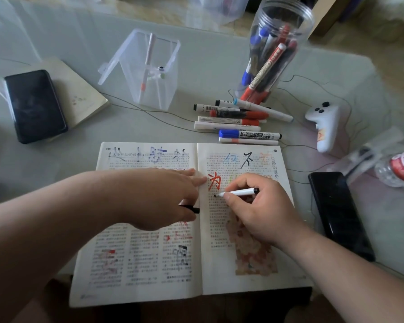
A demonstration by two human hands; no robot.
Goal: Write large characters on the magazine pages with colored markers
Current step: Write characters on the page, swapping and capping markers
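The open magazine [149, 264] lies flat in front of me, with large red, blue and black characters over its print. My right hand [259, 210] grips a white marker [239, 192]. Its black tip touches the right page just below a red character [214, 181]. My left hand [163, 199] rests on the left page by the spine, forefinger stretched out toward the red character. A black marker cap [193, 209] sticks out from under its thumb side, pinched there.
Several loose markers [238, 122] lie beyond the magazine, beside a clear jar of markers [273, 50]. A clear box [147, 71] stands behind. One phone on a notebook [35, 106] is left, another phone [338, 215], a white controller [324, 127] and a bottle [399, 166] are right.
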